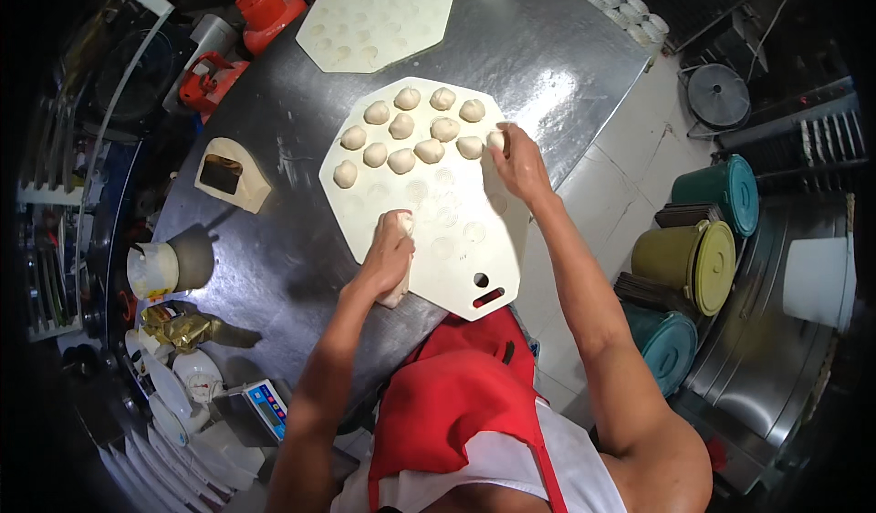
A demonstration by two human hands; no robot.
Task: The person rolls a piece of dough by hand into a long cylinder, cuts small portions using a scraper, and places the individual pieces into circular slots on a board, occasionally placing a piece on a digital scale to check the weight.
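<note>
A cream board point(456, 258) lies on the steel table point(547, 48) in front of me, with several round dough balls point(401, 126) in rows on its far half. My left hand point(388, 253) grips a long roll of dough point(398, 287) at the board's near left edge. My right hand point(518, 159) reaches to the right end of the nearest row, its fingers closed around a dough ball point(496, 139) resting on the board.
A second cream board point(379, 16) lies farther back. A dough scoop box point(230, 176) and a white cup point(153, 269) sit at left, a digital scale point(266, 405) near left. Lidded bins point(698, 258) stand on the floor at right.
</note>
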